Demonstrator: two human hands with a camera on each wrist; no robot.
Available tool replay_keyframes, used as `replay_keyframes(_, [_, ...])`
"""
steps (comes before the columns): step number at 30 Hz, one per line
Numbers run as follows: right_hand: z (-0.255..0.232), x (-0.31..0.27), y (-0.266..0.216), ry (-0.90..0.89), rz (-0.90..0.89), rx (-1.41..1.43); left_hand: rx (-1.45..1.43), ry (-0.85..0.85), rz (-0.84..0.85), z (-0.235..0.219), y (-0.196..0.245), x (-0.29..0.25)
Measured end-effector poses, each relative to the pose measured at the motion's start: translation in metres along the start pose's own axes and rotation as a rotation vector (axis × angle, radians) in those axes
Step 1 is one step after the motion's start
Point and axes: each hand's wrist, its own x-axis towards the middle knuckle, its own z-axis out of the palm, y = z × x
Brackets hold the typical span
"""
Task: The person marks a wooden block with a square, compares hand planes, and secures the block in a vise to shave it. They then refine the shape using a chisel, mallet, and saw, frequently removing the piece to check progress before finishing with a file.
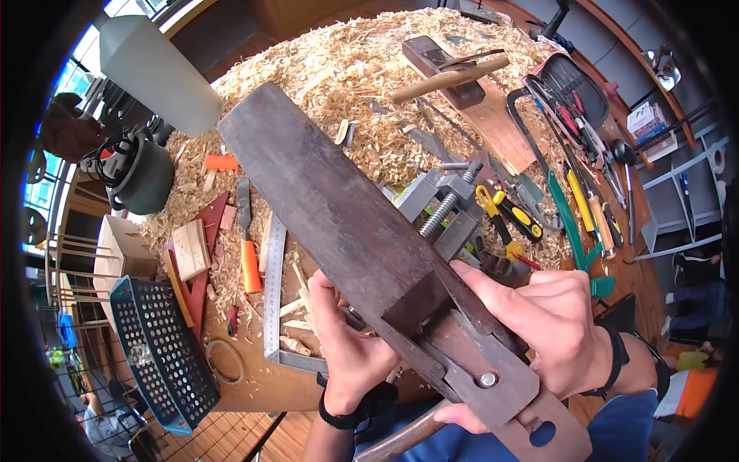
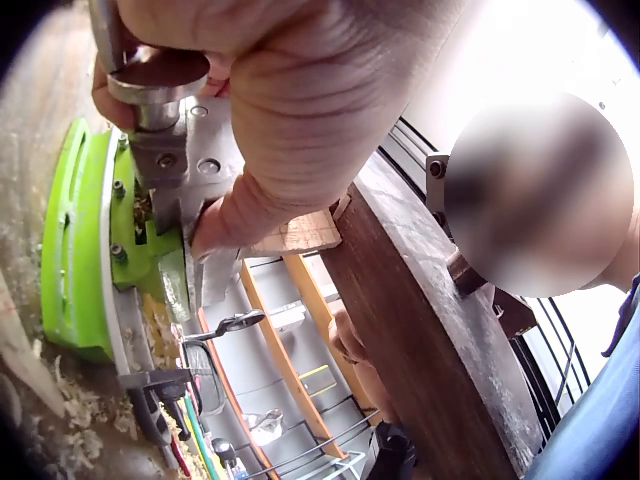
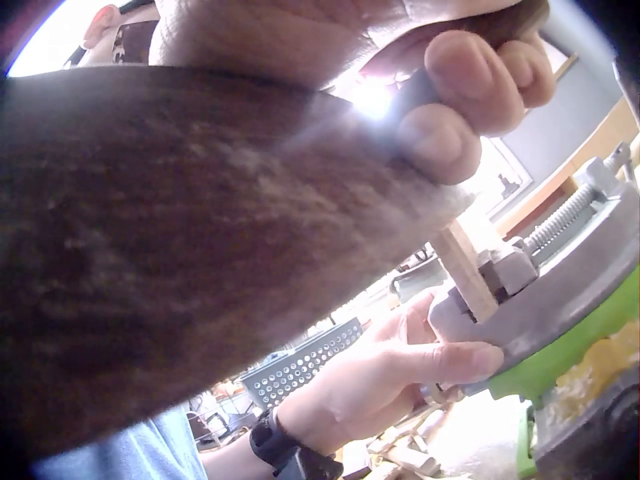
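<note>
A long dark wooden hand plane (image 1: 331,192) slants across the head view, its metal blade and cap iron toward the wearer. My right hand (image 1: 550,323) grips it near the mouth, index finger laid along its side. In the right wrist view, curled fingers of the right hand (image 3: 470,95) wrap the plane's edge. Partly behind the plane is a grey metal bench vise (image 1: 454,208) with a green base. My left hand (image 3: 350,375) grips the vise's end, thumb along its side. A small wood piece (image 3: 465,270) stands in the vise jaws.
Wood shavings (image 1: 331,77) heap over the back of the bench, with another plane (image 1: 446,69) on a board. An orange-handled chisel (image 1: 250,266), a steel square (image 1: 273,308) and a perforated basket (image 1: 165,346) lie left. Pliers (image 1: 516,215) and saws lie right.
</note>
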Motion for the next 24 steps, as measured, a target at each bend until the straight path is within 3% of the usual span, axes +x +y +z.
replay_keyframes(24, [0.002, 0.009, 0.01, -0.006, -0.04, 0.06, -0.14, 0.008, -0.094, 0.001, 0.001, -0.001])
